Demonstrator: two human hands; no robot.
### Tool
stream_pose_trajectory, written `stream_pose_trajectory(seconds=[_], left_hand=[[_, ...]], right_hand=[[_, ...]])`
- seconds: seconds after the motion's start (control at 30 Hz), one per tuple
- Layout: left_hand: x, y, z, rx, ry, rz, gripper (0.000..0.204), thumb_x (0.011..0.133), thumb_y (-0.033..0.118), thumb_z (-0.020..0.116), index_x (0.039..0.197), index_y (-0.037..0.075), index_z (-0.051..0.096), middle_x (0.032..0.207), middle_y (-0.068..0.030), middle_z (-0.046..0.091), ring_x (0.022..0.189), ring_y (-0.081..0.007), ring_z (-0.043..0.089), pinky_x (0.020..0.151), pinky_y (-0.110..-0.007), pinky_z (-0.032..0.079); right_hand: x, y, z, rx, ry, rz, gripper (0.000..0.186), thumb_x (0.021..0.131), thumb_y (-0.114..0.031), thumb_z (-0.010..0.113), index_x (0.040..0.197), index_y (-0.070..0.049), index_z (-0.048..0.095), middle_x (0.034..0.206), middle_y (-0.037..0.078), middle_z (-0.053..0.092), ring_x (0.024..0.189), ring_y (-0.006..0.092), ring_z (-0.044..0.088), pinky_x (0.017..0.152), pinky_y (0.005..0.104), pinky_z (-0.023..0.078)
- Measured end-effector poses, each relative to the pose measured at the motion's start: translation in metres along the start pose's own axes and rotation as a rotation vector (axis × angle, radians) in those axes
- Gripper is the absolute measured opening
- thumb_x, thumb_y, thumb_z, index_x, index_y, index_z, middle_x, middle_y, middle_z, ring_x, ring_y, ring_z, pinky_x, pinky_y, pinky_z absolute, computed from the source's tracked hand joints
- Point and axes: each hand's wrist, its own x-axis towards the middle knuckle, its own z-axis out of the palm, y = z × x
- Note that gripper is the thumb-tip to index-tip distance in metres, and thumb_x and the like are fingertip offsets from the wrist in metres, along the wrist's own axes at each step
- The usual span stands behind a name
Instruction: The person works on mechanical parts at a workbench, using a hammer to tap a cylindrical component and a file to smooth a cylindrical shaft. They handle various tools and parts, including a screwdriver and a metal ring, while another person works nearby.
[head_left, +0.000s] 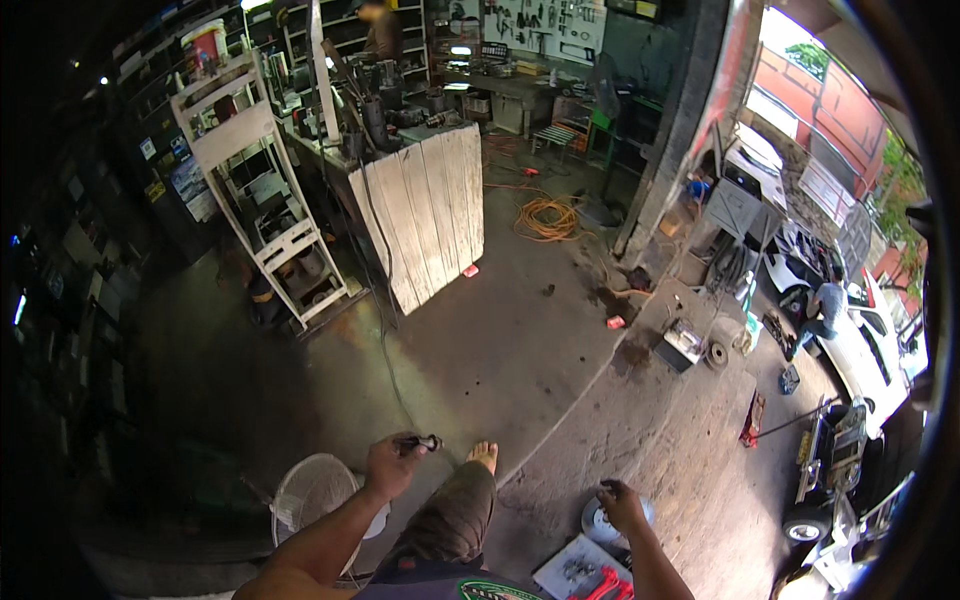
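1. Head view: a dim workshop with a stained concrete floor (pixel 480 355), a wood-sided bench (pixel 425 215) ahead and vehicles outside to the right.
2. A likely trouble is a drop: the small dark metal part (pixel 430 442) sits out at the fingers of the left hand (pixel 391 468), so a loose grip could let it fall near the bare foot (pixel 484 457).
3. The left forearm passes close to the fan (pixel 315 497); a careless swing might knock it.
4. The part lies in the left hand's grip, well apart from the right hand (pixel 624 510).
5. The hands are apart. The right is above the silver disc (pixel 594 519), near the tray (pixel 552 577); whether it grips something, I cannot tell.
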Motion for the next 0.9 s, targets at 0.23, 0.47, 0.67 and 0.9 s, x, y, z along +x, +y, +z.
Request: stream_pose_trajectory(seconds=[0.23,0.47,0.67,0.9], left_hand=[[0.182,0.139,0.006,-0.112,-0.089,-0.148,0.018,0.106,0.014,0.079,0.113,-0.002,0.08,0.093,0.0013,0.075,0.085,-0.0076,0.064,0.078,-0.03,0.054],[0.337,0.23,0.022,-0.256,0.026,-0.208,0.017,0.107,0.016,0.078,0.109,-0.001,0.079,0.092,0.002,0.073,0.081,-0.0075,0.061,0.074,-0.03,0.051],[0.481,0.256,0.081,-0.307,0.049,-0.092,0.018,0.107,0.017,0.079,0.11,0.0,0.083,0.084,0.0015,0.073,0.076,-0.0073,0.061,0.069,-0.029,0.05],[0.623,0.305,0.124,-0.423,0.34,-0.149,0.019,0.105,0.018,0.084,0.113,0.0,0.083,0.087,0.0002,0.076,0.077,-0.0076,0.064,0.069,-0.028,0.051]], right_hand=[[0.051,-0.009,-0.038,-0.426,-0.366,0.512,0.053,0.107,-0.04,0.073,0.145,-0.002,0.069,0.131,0.028,0.078,0.112,0.0422,0.079,0.093,0.0474,0.063],[0.142,-0.122,-0.093,0.021,-0.249,0.641,0.045,0.108,-0.04,0.072,0.136,-0.005,0.07,0.119,0.023,0.076,0.099,0.0382,0.076,0.082,0.048,0.061],[0.27,-0.173,-0.162,0.084,-0.264,0.611,0.038,0.109,-0.04,0.072,0.129,-0.007,0.07,0.108,0.018,0.075,0.088,0.0348,0.074,0.073,0.0485,0.06],[0.493,-0.201,-0.315,0.084,-0.213,0.665,0.031,0.111,-0.04,0.071,0.121,-0.01,0.071,0.095,0.012,0.073,0.075,0.0309,0.072,0.062,0.0492,0.058]])
